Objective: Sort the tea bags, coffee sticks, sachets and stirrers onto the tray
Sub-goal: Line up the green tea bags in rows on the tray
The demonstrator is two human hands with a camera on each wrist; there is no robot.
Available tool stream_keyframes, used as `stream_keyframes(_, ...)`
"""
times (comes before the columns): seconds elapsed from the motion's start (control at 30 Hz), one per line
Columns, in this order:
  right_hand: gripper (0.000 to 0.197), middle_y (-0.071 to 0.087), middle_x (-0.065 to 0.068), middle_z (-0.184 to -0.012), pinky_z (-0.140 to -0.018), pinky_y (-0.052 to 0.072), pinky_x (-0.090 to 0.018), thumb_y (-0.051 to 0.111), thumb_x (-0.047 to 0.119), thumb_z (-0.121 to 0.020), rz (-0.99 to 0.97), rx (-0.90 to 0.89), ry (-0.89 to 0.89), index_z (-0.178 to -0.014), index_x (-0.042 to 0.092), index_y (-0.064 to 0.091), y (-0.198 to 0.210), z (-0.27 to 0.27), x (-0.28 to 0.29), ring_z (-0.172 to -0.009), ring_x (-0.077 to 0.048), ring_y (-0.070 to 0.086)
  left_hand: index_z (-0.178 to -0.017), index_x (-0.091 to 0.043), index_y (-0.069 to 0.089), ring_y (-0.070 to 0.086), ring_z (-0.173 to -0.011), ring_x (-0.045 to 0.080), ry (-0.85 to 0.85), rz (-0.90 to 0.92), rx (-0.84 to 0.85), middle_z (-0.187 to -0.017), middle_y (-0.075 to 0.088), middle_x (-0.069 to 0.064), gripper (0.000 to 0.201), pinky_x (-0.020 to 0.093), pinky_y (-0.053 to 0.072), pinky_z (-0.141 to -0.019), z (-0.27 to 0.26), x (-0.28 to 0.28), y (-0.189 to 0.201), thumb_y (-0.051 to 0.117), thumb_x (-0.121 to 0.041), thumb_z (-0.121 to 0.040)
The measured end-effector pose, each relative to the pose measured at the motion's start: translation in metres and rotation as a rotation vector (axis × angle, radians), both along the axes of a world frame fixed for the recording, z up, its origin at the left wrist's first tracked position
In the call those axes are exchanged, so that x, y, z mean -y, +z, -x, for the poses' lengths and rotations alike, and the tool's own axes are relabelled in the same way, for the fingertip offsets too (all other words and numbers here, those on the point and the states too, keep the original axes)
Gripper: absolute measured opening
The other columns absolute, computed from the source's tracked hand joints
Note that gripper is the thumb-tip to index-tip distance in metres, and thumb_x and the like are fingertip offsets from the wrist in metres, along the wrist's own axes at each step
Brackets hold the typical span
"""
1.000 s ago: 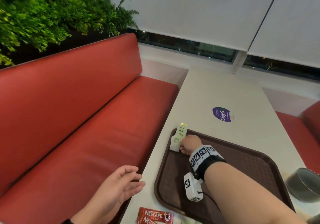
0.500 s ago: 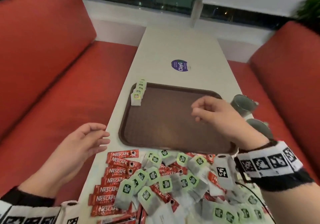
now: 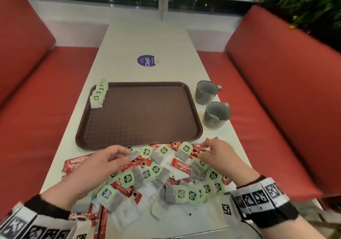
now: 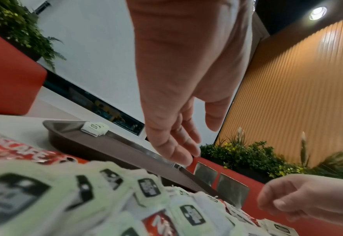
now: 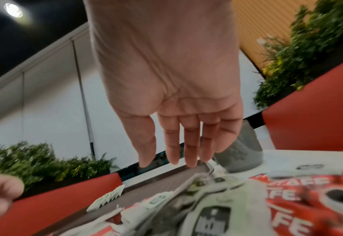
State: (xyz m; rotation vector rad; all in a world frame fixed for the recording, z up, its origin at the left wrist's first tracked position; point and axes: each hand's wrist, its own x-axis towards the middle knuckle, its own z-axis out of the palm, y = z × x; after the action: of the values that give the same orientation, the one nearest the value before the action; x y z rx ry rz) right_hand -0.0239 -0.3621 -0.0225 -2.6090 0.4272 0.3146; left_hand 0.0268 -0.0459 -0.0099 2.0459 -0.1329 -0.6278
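Two hands hover over the near end of a long pale table [image 3: 147,41], where a loose heap of tea bags [image 3: 158,176] with green tags lies mixed with red Nescafe coffee sticks [image 3: 181,164] and plain white sachets [image 3: 127,211]. The left hand [image 3: 96,166] sits over the left part of the heap, palm down, its fingers extended and relaxed toward a grey tea bag at the far edge of the pile; whether the fingertips touch that bag cannot be told, and the left wrist view shows nothing held between thumb and fingers. The right hand [image 3: 219,157] is over the right part of the heap, just near the tray's near right corner, with its fingers hanging straight and loosely spread; the right wrist view shows the palm bare and the fingertips above the packets.

Beyond the heap lies a brown tray [image 3: 140,140], its near rim just beside the packets. In its far left corner a short row of tea bags [image 3: 98,95] leans against the rim, overlapped one on another; the rest of the tray floor is bare. Right of the tray stand two grey metal cups [image 3: 215,116], one farther than the other, apart from the tray. A round purple sticker [image 3: 146,60] marks the table farther on. Red benches [image 3: 276,83] run along both sides, with green plants [image 3: 304,4] behind the right one.
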Motion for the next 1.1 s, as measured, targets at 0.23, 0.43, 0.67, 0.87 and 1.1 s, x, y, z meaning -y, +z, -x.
stream_keyframes(0.23,0.041,0.06,-0.003,-0.112,-0.089,0.042,-0.039,0.056,0.051,-0.085,0.294,-0.106,0.155,-0.112,0.019,0.059,-0.004,-0.039,-0.017,-0.109,-0.026,0.053,-0.1,-0.037,0.065,0.065,-0.084,0.0,-0.022,-0.043,0.061,-0.096,0.071,-0.012,0.011,0.019,0.049,-0.074,0.02,0.033,0.008,0.06,-0.034,-0.09)
stream_keyframes(0.43,0.035,0.061,-0.002,-0.112,-0.093,0.037,-0.043,0.061,0.044,-0.084,0.323,-0.15,0.162,-0.112,0.022,0.058,-0.008,-0.042,-0.024,-0.11,-0.025,0.052,-0.099,-0.036,0.065,0.064,-0.089,0.002,-0.011,-0.056,0.084,-0.096,0.07,-0.014,0.011,0.026,0.051,-0.083,0.033,0.051,0.009,0.061,-0.033,-0.09)
stream_keyframes(0.67,0.012,0.059,0.004,-0.09,-0.082,0.047,-0.037,0.057,0.017,-0.089,0.004,-0.061,0.151,-0.083,0.026,0.053,0.004,-0.033,-0.023,-0.089,-0.02,0.058,-0.103,-0.033,0.062,0.06,-0.093,0.0,-0.057,-0.085,0.155,-0.101,0.066,-0.014,0.016,0.023,0.05,-0.086,0.029,0.08,0.01,0.064,-0.031,-0.088)
stream_keyframes(0.87,0.024,0.05,0.012,-0.07,-0.06,0.037,-0.017,0.066,0.015,-0.086,-0.303,0.063,0.383,-0.071,0.028,0.053,0.037,-0.015,-0.03,-0.063,-0.002,0.045,-0.135,-0.034,0.044,0.047,-0.115,-0.002,-0.193,-0.11,0.203,-0.124,0.051,-0.02,0.057,0.023,0.041,-0.1,0.02,0.107,0.005,0.069,-0.033,-0.084)
stream_keyframes(1.1,0.005,0.061,0.008,-0.084,-0.066,0.041,-0.017,0.067,0.022,-0.086,-0.309,0.199,0.156,-0.087,0.023,0.062,0.03,-0.002,-0.006,-0.073,-0.003,0.052,-0.107,-0.006,0.064,0.071,-0.089,0.024,0.069,0.407,-0.237,-0.093,0.072,0.013,0.021,0.04,0.056,-0.08,0.028,0.104,-0.005,0.046,-0.008,-0.098)
